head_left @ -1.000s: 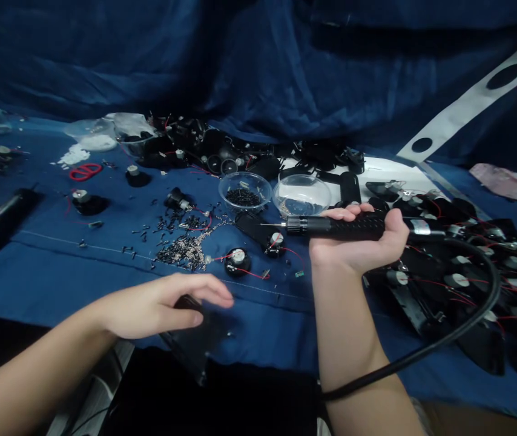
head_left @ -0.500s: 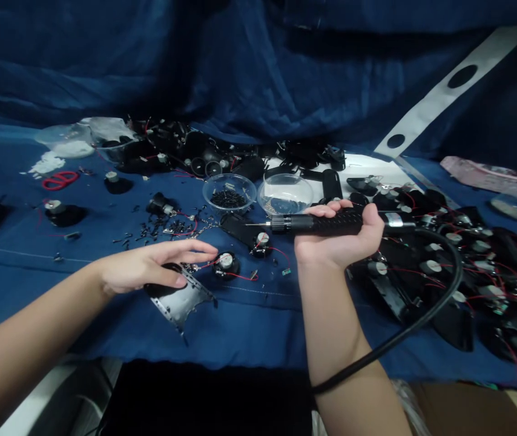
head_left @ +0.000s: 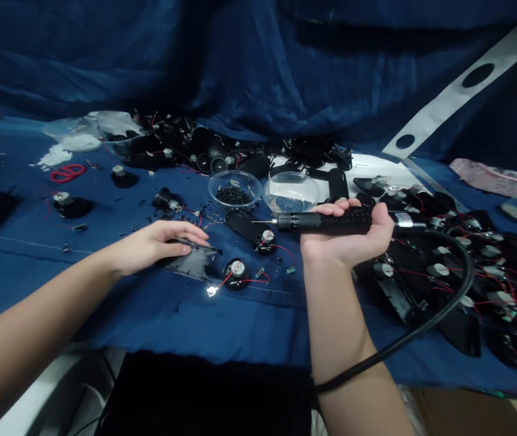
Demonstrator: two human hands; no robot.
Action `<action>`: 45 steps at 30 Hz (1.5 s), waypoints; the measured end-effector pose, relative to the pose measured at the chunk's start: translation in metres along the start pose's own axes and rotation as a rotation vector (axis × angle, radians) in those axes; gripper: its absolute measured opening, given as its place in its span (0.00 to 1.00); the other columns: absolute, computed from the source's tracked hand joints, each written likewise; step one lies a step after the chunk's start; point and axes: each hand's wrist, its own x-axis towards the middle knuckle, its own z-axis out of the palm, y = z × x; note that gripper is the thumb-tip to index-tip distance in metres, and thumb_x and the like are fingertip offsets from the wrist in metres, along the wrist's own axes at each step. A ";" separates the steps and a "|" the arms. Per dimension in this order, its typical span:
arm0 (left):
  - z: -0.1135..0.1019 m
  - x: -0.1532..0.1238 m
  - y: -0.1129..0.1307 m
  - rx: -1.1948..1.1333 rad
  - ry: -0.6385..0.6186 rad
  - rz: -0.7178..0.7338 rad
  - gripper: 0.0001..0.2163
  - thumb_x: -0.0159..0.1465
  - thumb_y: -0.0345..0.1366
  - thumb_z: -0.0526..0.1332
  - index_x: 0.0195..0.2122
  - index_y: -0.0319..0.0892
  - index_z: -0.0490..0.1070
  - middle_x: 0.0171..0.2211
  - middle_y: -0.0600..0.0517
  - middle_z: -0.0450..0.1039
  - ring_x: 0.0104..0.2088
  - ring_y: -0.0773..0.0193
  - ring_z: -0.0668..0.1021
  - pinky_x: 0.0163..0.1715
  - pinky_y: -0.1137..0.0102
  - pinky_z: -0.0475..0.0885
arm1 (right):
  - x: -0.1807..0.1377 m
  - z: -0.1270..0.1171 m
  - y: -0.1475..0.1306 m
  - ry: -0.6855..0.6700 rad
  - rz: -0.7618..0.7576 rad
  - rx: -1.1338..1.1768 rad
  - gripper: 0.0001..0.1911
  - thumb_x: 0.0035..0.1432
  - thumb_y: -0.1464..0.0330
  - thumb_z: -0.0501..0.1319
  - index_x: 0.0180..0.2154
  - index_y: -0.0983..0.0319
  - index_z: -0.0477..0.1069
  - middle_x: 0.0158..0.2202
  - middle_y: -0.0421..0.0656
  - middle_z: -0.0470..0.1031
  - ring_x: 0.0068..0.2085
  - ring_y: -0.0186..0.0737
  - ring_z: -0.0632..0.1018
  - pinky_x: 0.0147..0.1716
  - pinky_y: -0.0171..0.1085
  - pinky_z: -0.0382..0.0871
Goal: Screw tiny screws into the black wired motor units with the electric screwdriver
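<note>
My left hand (head_left: 161,247) has its thumb and fingers closed around a dark plastic shell (head_left: 190,263), held low over the blue cloth with its hollow grey inside showing. Just right of it lies a round black part (head_left: 237,269) with a silver motor and red wires, and a small bright tab (head_left: 212,292) at one wire's end. My right hand (head_left: 347,242), palm up, grips a black electric screwdriver (head_left: 326,222). Its thin bit points left, above a long black piece (head_left: 243,225). A second small motor (head_left: 266,238) sits at that piece's near end.
Two clear bowls stand behind the screwdriver: one with black screws (head_left: 233,195), one with small metal bits (head_left: 291,192). Wired black parts (head_left: 480,266) are heaped at right. Red-handled scissors (head_left: 68,173) lie at left. A thick black cable (head_left: 422,324) loops past my right forearm.
My left hand has turned the shell flatter and brought it lower. The round motor part has shifted slightly nearer, its wire end now lying in front. My right hand holds the screwdriver much as before.
</note>
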 end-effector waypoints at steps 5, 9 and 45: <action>0.007 0.033 0.003 0.060 -0.218 0.072 0.16 0.64 0.35 0.69 0.54 0.44 0.79 0.53 0.45 0.84 0.54 0.57 0.83 0.52 0.65 0.77 | 0.000 -0.002 0.002 -0.017 0.002 -0.014 0.13 0.55 0.59 0.62 0.32 0.62 0.66 0.25 0.34 0.67 0.21 0.25 0.70 0.20 0.26 0.69; 0.012 0.049 0.003 0.044 -0.271 0.086 0.18 0.63 0.34 0.68 0.55 0.44 0.77 0.53 0.45 0.83 0.55 0.56 0.83 0.54 0.64 0.76 | -0.001 0.000 0.002 0.000 0.000 -0.018 0.14 0.56 0.58 0.60 0.31 0.63 0.67 0.24 0.34 0.67 0.21 0.25 0.69 0.20 0.26 0.69; 0.007 -0.003 0.003 0.725 -0.175 0.611 0.18 0.71 0.32 0.66 0.59 0.59 0.80 0.68 0.46 0.71 0.66 0.50 0.73 0.66 0.51 0.70 | -0.004 0.003 0.003 0.015 0.004 -0.049 0.14 0.55 0.57 0.61 0.32 0.63 0.67 0.25 0.35 0.67 0.22 0.25 0.69 0.20 0.25 0.68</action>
